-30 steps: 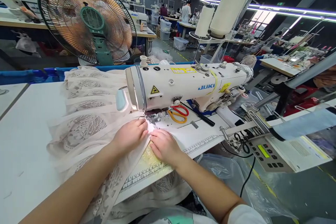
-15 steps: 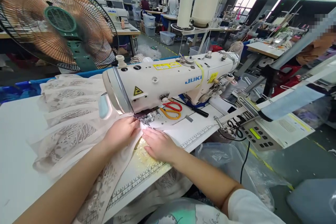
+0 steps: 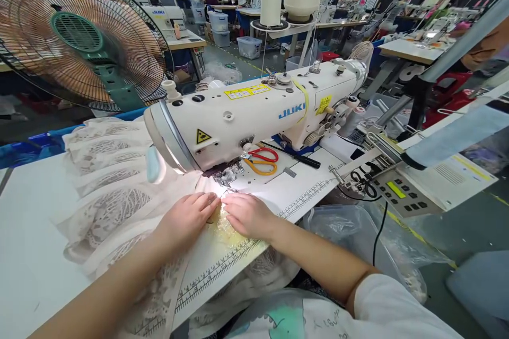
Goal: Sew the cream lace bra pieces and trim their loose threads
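Pale lace fabric (image 3: 115, 204) spreads in ruffles over the left of the white sewing table, with more hanging below its front edge. A white sewing machine (image 3: 242, 111) stands over it, and the fabric runs up to the presser foot (image 3: 226, 176). My left hand (image 3: 191, 214) lies on the fabric just in front of the foot, fingers pressed down and bent over its edge. Close beside it, my right hand (image 3: 248, 216) pinches the fabric's edge between thumb and fingers. The exact grip under the fingertips is hidden.
Orange-and-red-handled scissors (image 3: 262, 161) and a black-handled tool (image 3: 306, 161) lie right of the needle area. A large fan (image 3: 79, 32) stands at the back left. A control box (image 3: 401, 190) juts out at right. Below it sits a clear plastic bin (image 3: 353, 222).
My left hand has shifted back from the needle area, nearer my right hand. The fabric beside the foot lies flatter. The whole view has tilted slightly.
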`<state>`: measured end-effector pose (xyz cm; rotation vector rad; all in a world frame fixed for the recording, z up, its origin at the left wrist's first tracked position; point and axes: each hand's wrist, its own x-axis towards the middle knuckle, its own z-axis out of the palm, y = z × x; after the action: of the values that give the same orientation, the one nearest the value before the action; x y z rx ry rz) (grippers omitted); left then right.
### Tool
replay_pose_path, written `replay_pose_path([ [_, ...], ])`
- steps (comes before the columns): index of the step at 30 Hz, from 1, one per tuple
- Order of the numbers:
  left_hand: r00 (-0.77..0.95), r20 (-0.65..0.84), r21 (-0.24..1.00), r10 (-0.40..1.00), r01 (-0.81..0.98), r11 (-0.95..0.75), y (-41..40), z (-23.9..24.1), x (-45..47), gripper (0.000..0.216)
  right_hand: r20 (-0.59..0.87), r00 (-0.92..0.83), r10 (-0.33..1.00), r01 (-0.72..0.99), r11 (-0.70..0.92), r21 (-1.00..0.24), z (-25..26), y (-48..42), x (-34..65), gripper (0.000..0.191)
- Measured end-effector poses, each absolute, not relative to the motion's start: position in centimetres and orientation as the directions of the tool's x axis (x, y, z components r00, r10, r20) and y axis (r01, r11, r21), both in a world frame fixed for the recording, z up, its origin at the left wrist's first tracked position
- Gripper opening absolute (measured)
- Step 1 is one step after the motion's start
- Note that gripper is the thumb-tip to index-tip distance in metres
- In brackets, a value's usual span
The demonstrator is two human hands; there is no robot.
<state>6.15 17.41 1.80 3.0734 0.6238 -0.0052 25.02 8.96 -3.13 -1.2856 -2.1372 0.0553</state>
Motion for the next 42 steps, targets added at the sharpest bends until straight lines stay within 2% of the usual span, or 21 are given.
replay_pose_path([
  [4, 0.942, 0.031, -0.029, 0.335, 0.336, -0.942, 18.3, 1.5, 5.5, 0.04, 0.52, -0.306, 0.797, 0.77, 0.529, -0.357, -3.3, 9.0, 25.1, 0.023],
  [9, 0.934, 0.118, 0.021, 0.336, 0.336, -0.942, 19.0, 0.9, 5.1, 0.041, 0.501, -0.307, 0.809, 0.765, 0.523, -0.377, -3.5, 9.1, 25.1, 0.023],
  [19, 0.946, -0.027, 0.047, 0.322, 0.323, -0.945, 20.2, 0.3, 5.1, 0.045, 0.51, -0.296, 0.807, 0.765, 0.521, -0.379, -3.4, 9.0, 25.1, 0.021],
  [28, 0.939, -0.015, 0.042, 0.344, 0.344, -0.938, 21.1, 0.3, 5.2, 0.043, 0.557, -0.278, 0.783, 0.77, 0.528, -0.358, -3.4, 9.1, 25.1, 0.023],
  [35, 0.938, 0.096, -0.03, 0.334, 0.338, -0.941, 21.7, 0.6, 5.9, 0.042, 0.589, -0.272, 0.761, 0.754, 0.549, -0.361, -3.7, 9.3, 25.1, 0.022],
  [39, 0.916, 0.098, -0.097, 0.389, 0.397, -0.912, 19.9, 2.8, 6.5, 0.041, 0.581, -0.274, 0.767, 0.742, 0.553, -0.38, -3.8, 9.6, 25.1, 0.022],
  [42, 0.838, -0.014, -0.18, 0.546, 0.535, -0.825, 16.4, 5.1, 6.0, 0.042, 0.572, -0.257, 0.779, 0.726, 0.547, -0.418, -3.4, 9.7, 25.1, 0.02],
])
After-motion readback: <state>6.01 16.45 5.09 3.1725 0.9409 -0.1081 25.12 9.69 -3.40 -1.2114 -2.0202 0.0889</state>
